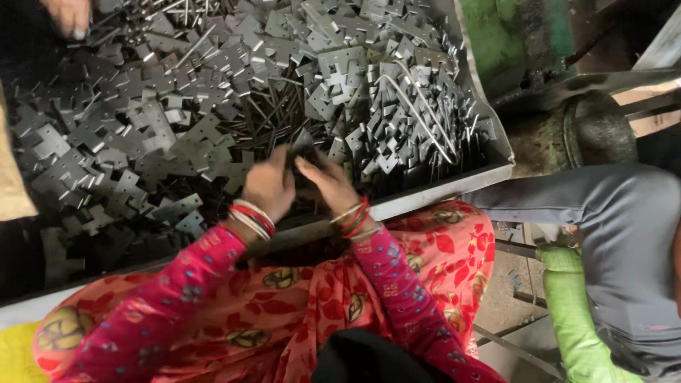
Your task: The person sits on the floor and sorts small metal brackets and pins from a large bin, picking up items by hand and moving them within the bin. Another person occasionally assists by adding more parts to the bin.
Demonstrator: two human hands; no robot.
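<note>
A large metal tray (454,188) holds a heap of flat grey metal plates (177,120) and thin metal rods (273,117). My left hand (268,186) and my right hand (328,183) meet over the tray's near edge, both closed on a small dark metal plate (303,147) held between them. Red and white bangles circle both wrists, and my sleeves are pink with a pattern. The fingertips are partly blurred.
Another person's hand (69,14) reaches into the tray at the top left. A person's grey-trousered leg (610,213) lies at the right over a green sack (574,312). A green machine body (518,35) stands beyond the tray's right wall.
</note>
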